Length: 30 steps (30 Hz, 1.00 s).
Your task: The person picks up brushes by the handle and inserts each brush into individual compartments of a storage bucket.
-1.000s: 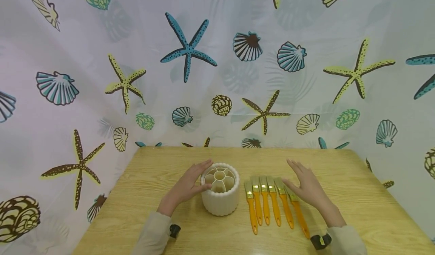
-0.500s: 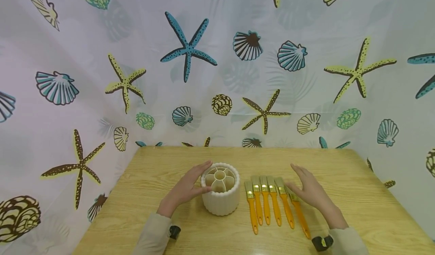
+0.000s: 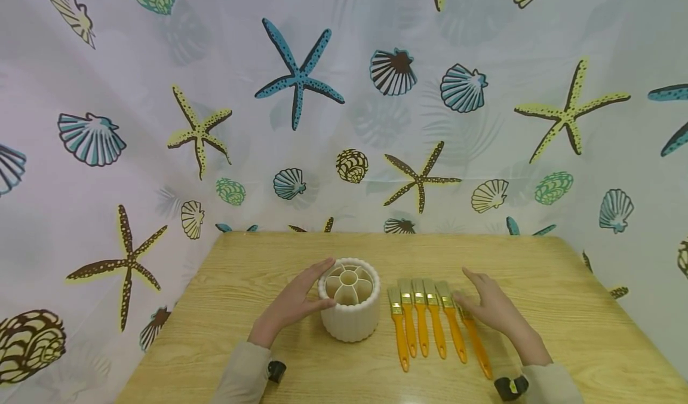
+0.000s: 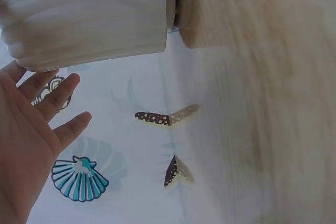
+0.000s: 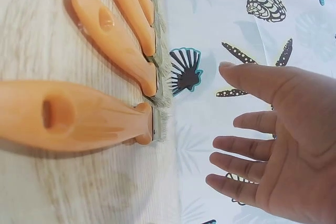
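- Right hand [image 3: 491, 305] sits slightly lower in the head view than a second ago and a touch further right; the left hand [image 3: 290, 302] has dipped only a little, and the container and brushes lie as they did.
- Its fingers reach out fairly straight and the right thumb stands apart from them; it has hold of nothing. In the head view it covers part of the rightmost brush, while in the right wrist view it shows at the right of the frame, apart from the handles.
- Left fingers are extended, with the thumb spread from them, at the left side of the white ribbed container [image 3: 350, 324], gripping nothing; whether the fingertips touch the wall, I cannot tell.
- That container stands upright just below the middle of the frame, its inside split by thin dividers around a central ring.
- Six brushes [image 3: 422, 332] lie side by side to its right, bristles toward the top of the frame, orange handles toward the bottom, the rightmost slanting.
- Everything rests on a wood-grain counter [image 3: 258, 257]; behind hangs a white cloth [image 3: 344, 9] printed with starfish and shells.
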Tool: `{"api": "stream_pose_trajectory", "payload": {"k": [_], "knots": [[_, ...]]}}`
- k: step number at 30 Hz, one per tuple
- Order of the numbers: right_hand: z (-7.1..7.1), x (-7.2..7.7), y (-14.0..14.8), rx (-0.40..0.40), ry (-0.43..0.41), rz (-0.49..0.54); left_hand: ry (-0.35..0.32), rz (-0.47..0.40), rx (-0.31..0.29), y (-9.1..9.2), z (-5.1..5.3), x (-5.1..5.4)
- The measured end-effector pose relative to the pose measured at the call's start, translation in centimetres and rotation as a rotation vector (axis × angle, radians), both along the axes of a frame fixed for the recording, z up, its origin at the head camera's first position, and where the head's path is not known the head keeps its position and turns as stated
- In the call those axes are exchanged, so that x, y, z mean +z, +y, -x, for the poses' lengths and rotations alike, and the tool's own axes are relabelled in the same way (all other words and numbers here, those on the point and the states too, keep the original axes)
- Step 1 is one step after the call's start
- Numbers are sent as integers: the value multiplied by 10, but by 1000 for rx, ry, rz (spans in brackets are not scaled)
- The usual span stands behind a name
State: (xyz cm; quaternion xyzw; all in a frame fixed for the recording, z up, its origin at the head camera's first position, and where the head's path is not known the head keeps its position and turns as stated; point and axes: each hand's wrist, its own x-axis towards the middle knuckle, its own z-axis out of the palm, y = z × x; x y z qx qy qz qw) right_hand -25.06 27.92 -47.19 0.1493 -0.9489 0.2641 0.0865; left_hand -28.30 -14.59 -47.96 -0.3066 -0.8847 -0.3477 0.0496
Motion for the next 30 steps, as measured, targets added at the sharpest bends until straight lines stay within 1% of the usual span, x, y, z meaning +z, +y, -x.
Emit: {"api": "stream_pose_trajectory", "payload": {"k": [4, 11, 14, 22, 27, 30], "knots": [[-1, 0, 1, 1, -24, -9, 4, -9, 2, 0, -2, -1], [-2, -2, 5, -1, -57, -34, -37, -16, 16, -1, -3, -5], [-2, -2, 6, -2, -75, -43, -40, -14, 22, -1, -2, -7], [0, -1, 9, 14, -153, -48, -41, -37, 28, -1, -2, -9], [1, -2, 11, 19, -204, -54, -53, -47, 34, -1, -3, -10], [0, -2, 11, 23, -242, -38, -70, -47, 38, -1, -4, -9]]}}
